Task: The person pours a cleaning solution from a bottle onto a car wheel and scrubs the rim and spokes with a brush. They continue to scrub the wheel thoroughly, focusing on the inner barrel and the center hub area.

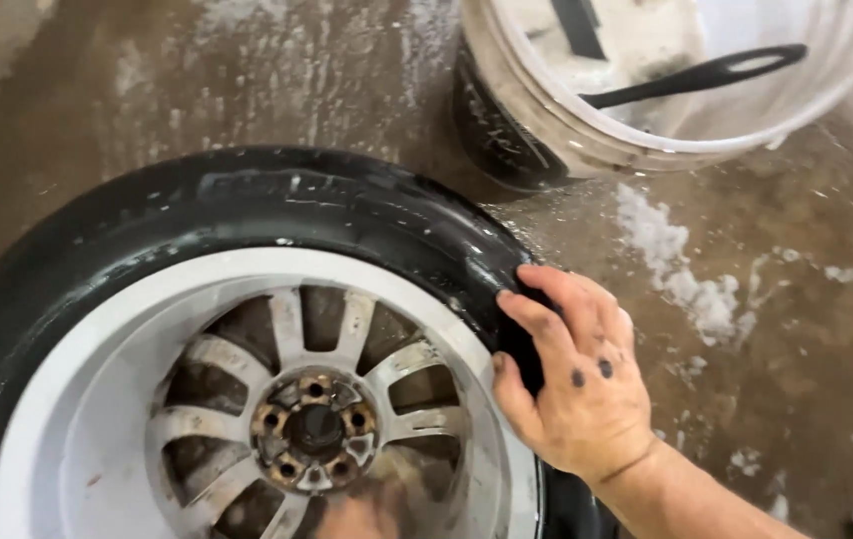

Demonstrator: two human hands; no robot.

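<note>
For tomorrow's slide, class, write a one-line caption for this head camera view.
Right hand rests on a wet black tyre with silver alloy rim, beside a white bucket on a soapy floor.

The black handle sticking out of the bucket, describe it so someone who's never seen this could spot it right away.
Start at the big wheel lying flat on the wet floor, then look past its tyre to the white bucket at the top right. Inside, a long black handle leans toward the right rim. It has a slot near its free end, unlike the short flat black strip beside it.

A white bucket (646, 140) holding a black-handled tool (696, 75) stands on the wet, foamy concrete floor (796, 299).
</note>
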